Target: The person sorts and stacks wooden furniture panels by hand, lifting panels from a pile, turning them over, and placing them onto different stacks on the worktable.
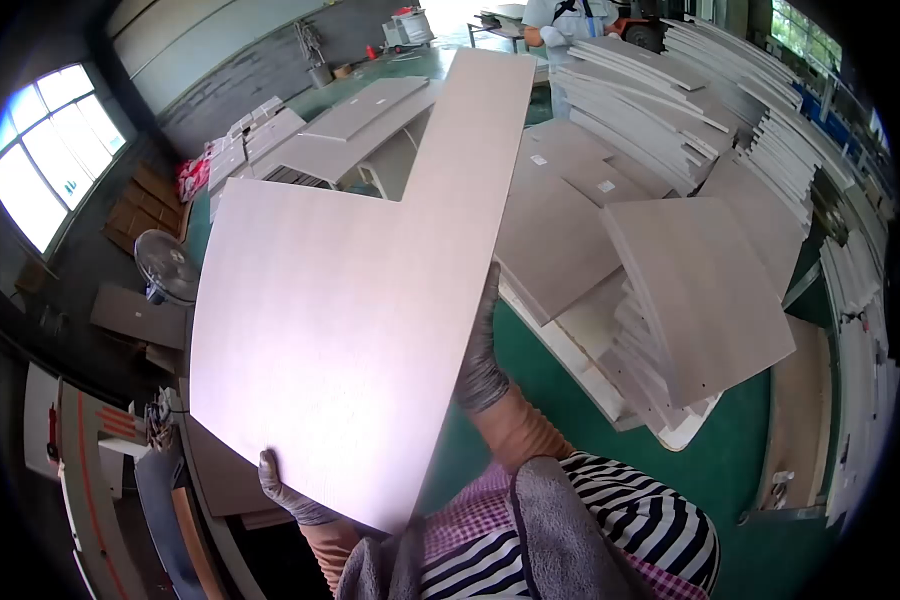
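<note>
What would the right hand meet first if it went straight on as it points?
The right hand already touches the notched panel; past that edge, the piled panels look first in line, though depth is unclear.

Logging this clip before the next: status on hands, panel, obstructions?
Left gloved hand on lower edge, right gloved hand on right edge. L-shaped panel held up in both. Stacked panels nearby at right; nothing visibly blocking the held one.
</note>
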Demonstrator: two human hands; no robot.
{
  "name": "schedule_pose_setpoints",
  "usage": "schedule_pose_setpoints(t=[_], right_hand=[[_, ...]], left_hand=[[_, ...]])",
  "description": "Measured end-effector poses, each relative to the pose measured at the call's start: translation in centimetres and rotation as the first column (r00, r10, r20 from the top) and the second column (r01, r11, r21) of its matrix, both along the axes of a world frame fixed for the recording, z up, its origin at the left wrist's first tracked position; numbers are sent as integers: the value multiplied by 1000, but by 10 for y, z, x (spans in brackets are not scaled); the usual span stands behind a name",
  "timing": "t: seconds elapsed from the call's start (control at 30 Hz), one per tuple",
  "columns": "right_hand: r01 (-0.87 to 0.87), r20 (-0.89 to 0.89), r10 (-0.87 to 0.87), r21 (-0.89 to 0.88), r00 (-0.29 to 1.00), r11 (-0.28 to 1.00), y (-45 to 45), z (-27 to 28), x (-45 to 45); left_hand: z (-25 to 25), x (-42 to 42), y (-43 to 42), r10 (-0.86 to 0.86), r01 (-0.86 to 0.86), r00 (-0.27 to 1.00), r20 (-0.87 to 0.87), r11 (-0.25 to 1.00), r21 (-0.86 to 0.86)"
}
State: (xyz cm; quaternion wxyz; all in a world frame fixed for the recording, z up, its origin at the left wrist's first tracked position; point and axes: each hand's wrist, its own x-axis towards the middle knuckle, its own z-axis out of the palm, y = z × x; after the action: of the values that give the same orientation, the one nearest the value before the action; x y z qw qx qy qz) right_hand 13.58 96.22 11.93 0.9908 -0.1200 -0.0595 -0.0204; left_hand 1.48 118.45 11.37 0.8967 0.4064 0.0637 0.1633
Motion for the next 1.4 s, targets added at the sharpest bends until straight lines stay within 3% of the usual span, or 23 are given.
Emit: schedule_pose_setpoints(t=[0.1, 0.13, 0.17, 0.23, 0.27, 0.37, 0.5, 0.57, 0.7, 0.73, 0.77, 0.83, 0.9, 0.97, 1.03, 1.13, 1.17, 1.2, 1.23, 1.27, 1.3, 1.37, 1.4], right_hand=[[123, -97, -137, -136, 986, 983, -34, -39, 39], [113, -170, -111, 3, 979, 994, -45, -61, 65], [116, -179, -112, 12, 977, 993, -56, -78, 88], [103, -283, -120, -71, 952, 992, -85, -109, 133], [114, -328, -115, -22, 938, 993, -100, -126, 154], [243, -324, -255, -75, 911, 967, -143, -135, 210], [298, -446, -282, -35, 849, 954, -195, -169, 248], [420, -420, -412, -76, 809, 904, -215, -187, 252], [510, -560, -485, -125, 672, 851, -254, -233, 241], [517, -573, -475, -103, 668, 850, -263, -245, 236], [544, -570, -506, -119, 647, 830, -273, -252, 236], [574, -568, -560, -177, 604, 799, -280, -255, 232], [591, -583, -619, -272, 527, 760, -288, -256, 227], [636, -602, -692, -361, 400, 682, -300, -273, 224], [640, -636, -686, -370, 354, 673, -309, -265, 224], [497, -558, -824, -690, 97, 525, -332, -263, 215], [500, -559, -826, -696, 75, 516, -326, -264, 208], [65, -362, -928, -932, -83, 357, -309, -247, 214], [-408, -105, -987, -902, -118, 145, -297, -239, 215], [-536, -9, -998, -843, -70, 45, -296, -265, 199], [-539, -11, -997, -841, -74, 49, -287, -253, 198], [-647, -94, -991, -751, -93, 132, -269, -232, 193], [-687, -98, -992, -716, -84, 129, -266, -238, 188]], left_hand=[[-15, 72, -5, -165, 168, 985, 41, 983, -77], [-25, 102, -7, -191, 193, 981, 25, 977, -88], [-35, 131, -7, -217, 216, 976, -2, 972, -93], [-61, 195, -14, -276, 274, 961, -2, 956, -104], [-81, 226, -15, -278, 272, 959, -60, 957, -99], [-89, 320, -55, -360, 355, 932, -48, 930, -91], [-121, 397, -94, -502, 498, 853, -143, 865, -62], [-140, 425, -117, -609, 611, 788, -89, 792, -10], [-194, 456, -147, -758, 761, 596, -265, 639, -118], [-213, 465, -157, -734, 793, 605, -308, 526, 307], [-226, 476, -165, -759, 813, 578, -301, 503, 294], [-190, 485, -200, -904, 831, 375, -208, 427, -357], [-206, 504, -213, -947, 851, 284, -151, 321, -415], [-214, 519, -225, -985, 877, 109, -132, 158, -454], [-212, 527, -243, -988, 875, 76, -132, 130, -466], [-221, 525, -260, -985, 853, 0, -170, 88, -514], [-230, 522, -264, -978, 835, -34, -207, 86, -544], [-242, 519, -266, -978, 832, -48, -202, 73, -550], [-260, 514, -265, -944, 732, -217, -250, 12, -681], [-281, 509, -262, -882, 606, -386, -271, -21, -795], [-315, 505, -256, -880, 603, -391, -271, -22, -798], [-375, 499, -244, -738, 702, -637, -222, -437, -563], [-384, 495, -242, -734, 699, -640, -228, -433, -570]])
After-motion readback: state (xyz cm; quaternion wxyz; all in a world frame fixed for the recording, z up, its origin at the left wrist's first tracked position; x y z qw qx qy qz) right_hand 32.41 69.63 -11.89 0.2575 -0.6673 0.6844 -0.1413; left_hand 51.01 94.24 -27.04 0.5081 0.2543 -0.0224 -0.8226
